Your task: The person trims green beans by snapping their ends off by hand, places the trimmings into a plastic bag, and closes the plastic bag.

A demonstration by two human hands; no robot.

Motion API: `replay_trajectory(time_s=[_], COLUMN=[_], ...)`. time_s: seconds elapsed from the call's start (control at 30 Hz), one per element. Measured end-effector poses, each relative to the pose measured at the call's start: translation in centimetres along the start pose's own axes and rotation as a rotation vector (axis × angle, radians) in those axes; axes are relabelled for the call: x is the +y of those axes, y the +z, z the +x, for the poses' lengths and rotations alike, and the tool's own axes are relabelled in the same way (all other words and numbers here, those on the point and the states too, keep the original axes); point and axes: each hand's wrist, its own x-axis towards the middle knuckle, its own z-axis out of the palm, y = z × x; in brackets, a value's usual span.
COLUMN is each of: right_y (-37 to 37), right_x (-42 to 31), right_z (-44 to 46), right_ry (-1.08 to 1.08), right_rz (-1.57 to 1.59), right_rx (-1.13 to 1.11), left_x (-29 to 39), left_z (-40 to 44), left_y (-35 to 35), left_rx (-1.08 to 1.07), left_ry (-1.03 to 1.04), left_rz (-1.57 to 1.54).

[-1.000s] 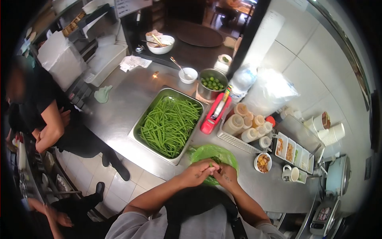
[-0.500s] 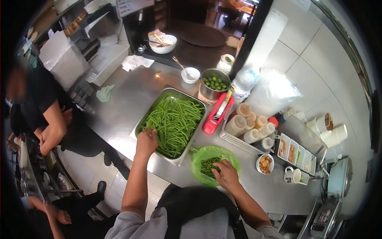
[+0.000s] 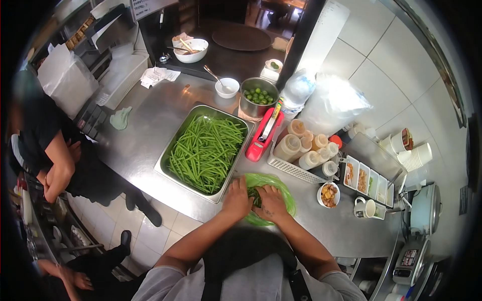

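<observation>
1. Bending over the mouth of a green bag (image 3: pixel 286 193), the left hand (image 3: pixel 237 198) and right hand (image 3: pixel 271 202) sit close together, backs turned up to the view
2. The grip of each hand looks narrow, fingers curled downward; I cannot tell what, if anything, is pinched inside, since the knuckles cover it
3. Dark green bits (image 3: pixel 257 199) show in the gap between the hands, inside the bag, which rests on the bench (image 3: pixel 346 238) close to the person's body
4. Just beside the bag, toward the left, a deep metal tray (image 3: pixel 159 169) holds a heap of whole green beans (image 3: pixel 207 153)
5. A red dispenser (image 3: pixel 257 148) lies past the bag, close along the tray's right side, with a white basket (image 3: pixel 297 171) of squeeze bottles (image 3: pixel 287 147) next to it; together they crowd the far side of the bag
6. Behind the tray stand a metal pot (image 3: pixel 252 107) of small green fruit (image 3: pixel 258 96) and a white bowl (image 3: pixel 227 90) with a spoon in it
7. Farther right are a small bowl of brown food (image 3: pixel 329 194), a mug (image 3: pixel 364 207) and a rack of filled containers (image 3: pixel 370 181)
8. A pale green cloth (image 3: pixel 120 118) lies at the bench's left end, near another person (image 3: pixel 42 145) with folded arms
</observation>
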Motion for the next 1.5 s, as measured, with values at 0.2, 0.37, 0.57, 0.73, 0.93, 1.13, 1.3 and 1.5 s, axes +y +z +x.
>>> replay_trajectory(time_s=[0.2,0.37,0.57,0.73,0.93,1.13,1.3,1.5], right_y=[0.5,-0.5,-3.2,-3.2,-1.9,-2.4,-4.5,-6.7], right_x=[0.9,2.2,1.9,1.0,0.2,0.5,0.0,-1.5], right_z=[-0.9,-2.0,-2.7,-1.4,-0.1,0.1,-1.5,-2.5], right_ry=[0.091,0.188,0.176,0.075,0.067,-0.151,-0.009,0.120], right_rz=[0.053,0.092,0.030,0.180,0.228,0.239,0.372,0.641], right_rx=[-0.058,-0.019,-0.005,-0.041,0.067,0.104,0.232,0.320], left_x=[0.1,-0.9,-2.2,-1.0,-1.8,-0.8,-0.9,4.1], left_z=[-0.4,0.1,1.4,1.4,1.5,1.1,0.8,-1.9], left_y=[0.2,0.1,2.5,0.6,0.5,-0.8,-0.9,-5.5], left_rx=[0.063,-0.006,0.084,0.023,0.018,-0.056,0.062,0.526], left_ry=[-0.010,-0.013,-0.168,-0.221,-0.239,-0.220,-0.166,0.373], left_rz=[0.119,-0.042,-1.224,-1.473,-1.393,-1.436,-1.219,-0.159])
